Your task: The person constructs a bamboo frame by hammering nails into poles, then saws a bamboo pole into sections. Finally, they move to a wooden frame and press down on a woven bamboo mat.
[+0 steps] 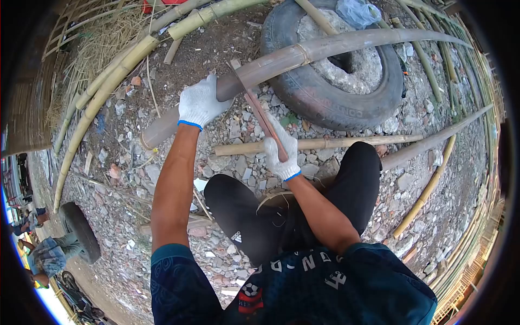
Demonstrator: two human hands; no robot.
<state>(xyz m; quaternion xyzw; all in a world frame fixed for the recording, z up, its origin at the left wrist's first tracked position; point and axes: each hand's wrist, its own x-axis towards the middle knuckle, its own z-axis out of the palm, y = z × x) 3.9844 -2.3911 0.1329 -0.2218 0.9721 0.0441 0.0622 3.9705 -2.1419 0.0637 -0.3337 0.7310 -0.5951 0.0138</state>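
Observation:
A thick grey-brown bamboo pole slants across the view and rests over a tyre. My left hand, in a white knit glove with a blue cuff, is closed around its near-left part. In the same kind of glove, my right hand grips the long brown handle of a knife. The knife's narrow dark blade lies across the bamboo, just right of my left hand. Between the tyre and my knees lies a thinner bamboo stick, passing behind my right hand.
Pale rubble fills the tyre's centre, with a clear plastic bag on top. Yellow-green bamboo poles lie at left, near dry straw. Broken stone covers the ground. Another tyre and a person are at far left.

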